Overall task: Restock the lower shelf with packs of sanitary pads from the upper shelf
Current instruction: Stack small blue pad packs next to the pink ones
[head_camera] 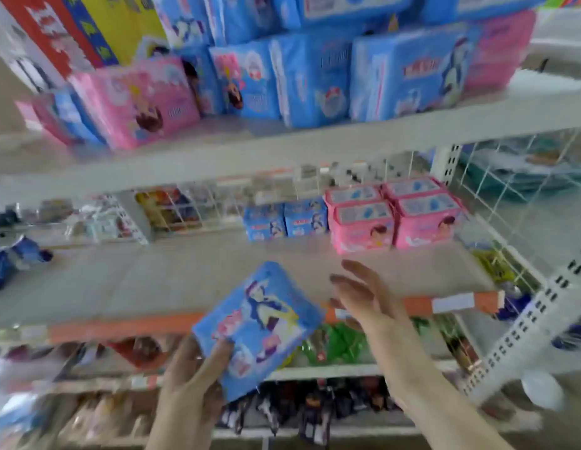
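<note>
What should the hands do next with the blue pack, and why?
Probably carry the blue pack forward onto the lower shelf and set it beside the two small blue packs at the back. The left hand grips its lower corner in front of the shelf edge, the right hand is open beside it holding nothing, and bare shelf lies left of those packs.

The light is bright, even and soft — no hard shadows, no strong glare. Motion blur smears the whole picture, so print on the blue and pink plastic packs [409,76] is unreadable. The white metal shelves [282,157] bend near the edges — wide-angle distortion.
</note>
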`<state>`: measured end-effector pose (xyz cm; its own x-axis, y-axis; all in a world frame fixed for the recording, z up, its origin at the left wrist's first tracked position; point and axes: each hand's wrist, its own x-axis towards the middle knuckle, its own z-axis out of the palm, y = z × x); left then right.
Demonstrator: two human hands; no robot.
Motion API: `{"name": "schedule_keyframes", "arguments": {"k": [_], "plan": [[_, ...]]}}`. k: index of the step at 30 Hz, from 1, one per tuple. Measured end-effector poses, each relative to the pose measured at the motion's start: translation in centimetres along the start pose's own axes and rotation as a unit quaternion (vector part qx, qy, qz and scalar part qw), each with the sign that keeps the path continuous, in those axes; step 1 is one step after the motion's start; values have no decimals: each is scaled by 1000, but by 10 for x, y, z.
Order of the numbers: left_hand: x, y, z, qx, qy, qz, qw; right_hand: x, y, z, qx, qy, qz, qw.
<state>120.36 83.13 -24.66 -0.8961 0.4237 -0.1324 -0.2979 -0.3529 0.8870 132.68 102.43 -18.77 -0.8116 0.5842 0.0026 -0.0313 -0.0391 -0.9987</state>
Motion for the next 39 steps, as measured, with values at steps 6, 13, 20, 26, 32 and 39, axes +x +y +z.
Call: {"name": "schedule_keyframes", "arguments": {"k": [6,13,20,26,32,39], "plan": [[-58,-66,4,-72,-48,-188,978,-25,29,-16,11,-104,215,971],[-82,-88,27,-138,-128,-184,965,-47,39,-58,45,-53,252,965],[-69,-76,81,175,-85,-179,965,-59,42,-86,-43,-55,244,967],[-79,-43,100,144,-166,-67,973,-62,57,-103,372,14,240,897],[-90,-45,101,223,-173,-39,959,-74,69,-105,443,-13,209,872],[-97,-49,92,256,-118,41,959,-69,63,-93,261,11,134,956]]}}
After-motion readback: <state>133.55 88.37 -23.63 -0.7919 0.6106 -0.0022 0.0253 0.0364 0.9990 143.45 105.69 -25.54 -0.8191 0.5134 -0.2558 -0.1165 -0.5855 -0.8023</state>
